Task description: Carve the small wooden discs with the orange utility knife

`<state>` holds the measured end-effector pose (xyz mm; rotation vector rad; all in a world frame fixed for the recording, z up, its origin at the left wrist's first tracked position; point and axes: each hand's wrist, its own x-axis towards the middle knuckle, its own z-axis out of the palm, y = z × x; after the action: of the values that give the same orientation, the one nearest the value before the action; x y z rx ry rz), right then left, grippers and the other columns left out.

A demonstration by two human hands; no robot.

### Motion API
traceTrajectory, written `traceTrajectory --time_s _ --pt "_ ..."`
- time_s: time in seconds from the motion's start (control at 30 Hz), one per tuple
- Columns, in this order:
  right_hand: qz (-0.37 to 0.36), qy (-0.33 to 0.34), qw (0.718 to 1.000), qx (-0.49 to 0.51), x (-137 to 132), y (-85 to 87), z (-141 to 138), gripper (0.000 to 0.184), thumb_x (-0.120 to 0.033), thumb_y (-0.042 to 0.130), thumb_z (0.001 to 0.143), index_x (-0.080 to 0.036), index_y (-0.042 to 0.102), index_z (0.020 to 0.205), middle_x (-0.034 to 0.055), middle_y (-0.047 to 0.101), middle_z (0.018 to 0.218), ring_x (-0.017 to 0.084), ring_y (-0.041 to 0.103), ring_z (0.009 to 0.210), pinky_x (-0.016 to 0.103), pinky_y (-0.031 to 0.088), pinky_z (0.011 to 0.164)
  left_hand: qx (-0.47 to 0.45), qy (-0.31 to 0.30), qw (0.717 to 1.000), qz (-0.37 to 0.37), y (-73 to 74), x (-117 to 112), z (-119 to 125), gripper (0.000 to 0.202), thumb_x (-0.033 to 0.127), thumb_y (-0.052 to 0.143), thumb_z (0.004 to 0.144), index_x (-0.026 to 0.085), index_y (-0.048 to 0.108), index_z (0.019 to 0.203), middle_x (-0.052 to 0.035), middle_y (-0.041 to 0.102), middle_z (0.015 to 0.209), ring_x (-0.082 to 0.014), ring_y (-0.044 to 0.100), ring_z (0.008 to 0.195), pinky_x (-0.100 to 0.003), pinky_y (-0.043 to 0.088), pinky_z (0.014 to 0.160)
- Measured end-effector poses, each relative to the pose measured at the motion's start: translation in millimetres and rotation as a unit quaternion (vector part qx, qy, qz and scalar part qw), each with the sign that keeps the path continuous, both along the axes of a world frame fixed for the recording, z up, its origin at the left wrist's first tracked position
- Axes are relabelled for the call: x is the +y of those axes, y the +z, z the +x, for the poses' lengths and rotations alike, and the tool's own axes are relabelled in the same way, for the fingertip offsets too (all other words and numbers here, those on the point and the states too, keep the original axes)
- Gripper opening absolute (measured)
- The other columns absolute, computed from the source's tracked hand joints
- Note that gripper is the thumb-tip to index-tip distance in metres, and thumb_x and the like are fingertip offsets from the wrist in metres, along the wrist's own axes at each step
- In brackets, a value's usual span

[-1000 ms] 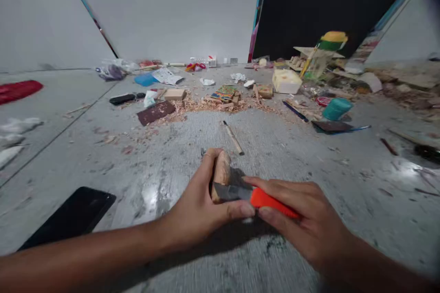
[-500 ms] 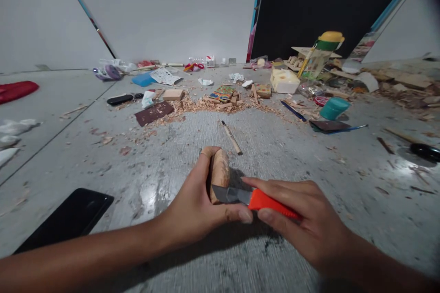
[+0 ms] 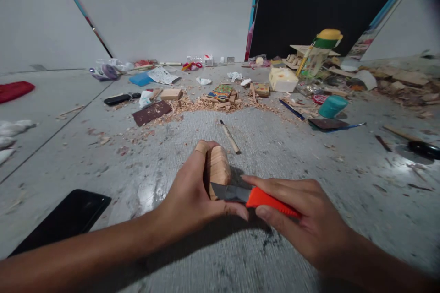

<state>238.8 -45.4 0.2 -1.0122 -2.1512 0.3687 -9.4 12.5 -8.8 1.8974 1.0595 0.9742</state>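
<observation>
1. The right hand (image 3: 305,219) had its fingers closed around the orange handle of a knife (image 3: 271,202), its thumb along the near side and its index finger stretched toward the blade.
2. A flat black slab, perhaps a phone (image 3: 65,217), lay on the grey surface (image 3: 295,151) just beyond the left forearm.
3. The left hand (image 3: 192,192) held a piece of wood (image 3: 218,167) in front of the person, its fingers curled around the far end and left side. Its thumb reached across just beside the blade; I could not tell whether they touched.
4. The blade lay across the wood's near end, pointing left.
5. Beyond the wood, well clear of the hands, lay a slim pale stick (image 3: 230,137) with dark ends.
6. Farther off were a brown sheet (image 3: 151,112), a teal container (image 3: 332,107) and a band of shavings (image 3: 192,104).
7. Behind these stood a yellow-lidded bottle (image 3: 316,62), before a dark panel (image 3: 319,4).
</observation>
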Motion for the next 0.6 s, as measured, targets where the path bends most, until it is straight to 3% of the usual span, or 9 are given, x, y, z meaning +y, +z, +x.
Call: traceTrajectory --time_s 0.13,0.27,0.5,0.6 --pt "0.052 -0.029 0.998 -0.013 -3.5 -2.3 -3.2 0.035 -0.028 0.06 0.113 -0.017 0.069 0.145 0.005 0.087 0.112 0.019 0.084 0.088 0.031 0.066 0.074 0.019 0.015 1.0 0.008 2.7 -0.3 1.9 0.076 0.061 0.094 0.077 0.025 0.049 0.127 -0.0002 0.056 0.101 -0.0206 0.053 0.086 -0.033 0.044 0.072" --pt "0.118 -0.061 0.989 -0.058 -7.1 -0.3 -5.9 0.034 -0.028 0.058 0.115 -0.015 0.066 0.145 0.001 0.081 0.089 0.017 0.075 0.068 0.033 0.056 0.058 0.034 0.022 0.999 0.013 6.1 -1.0 4.0 0.074 0.063 0.091 0.08 0.024 0.048 0.126 0.0002 0.054 0.099 -0.02 0.051 0.083 -0.034 0.044 0.072" --pt "0.221 -0.133 0.955 -0.147 -6.2 7.8 -2.1 0.031 -0.028 0.061 0.114 -0.013 0.07 0.141 0.0011 0.081 0.086 0.017 0.07 0.059 0.035 0.05 0.051 0.062 0.062 0.996 0.02 4.0 0.2 2.2 0.076 0.068 0.09 0.08 0.025 0.048 0.126 -0.0023 0.058 0.105 -0.0236 0.056 0.089 -0.039 0.046 0.079" --pt "0.169 -0.111 0.974 -0.105 -3.3 7.5 0.5 0.032 -0.03 0.06 0.114 -0.013 0.071 0.139 0.0053 0.086 0.097 0.017 0.077 0.065 0.032 0.056 0.055 0.067 0.047 0.996 0.03 0.4 1.9 0.0 0.077 0.066 0.092 0.078 0.026 0.048 0.128 -0.0018 0.059 0.106 -0.023 0.056 0.089 -0.037 0.046 0.077"
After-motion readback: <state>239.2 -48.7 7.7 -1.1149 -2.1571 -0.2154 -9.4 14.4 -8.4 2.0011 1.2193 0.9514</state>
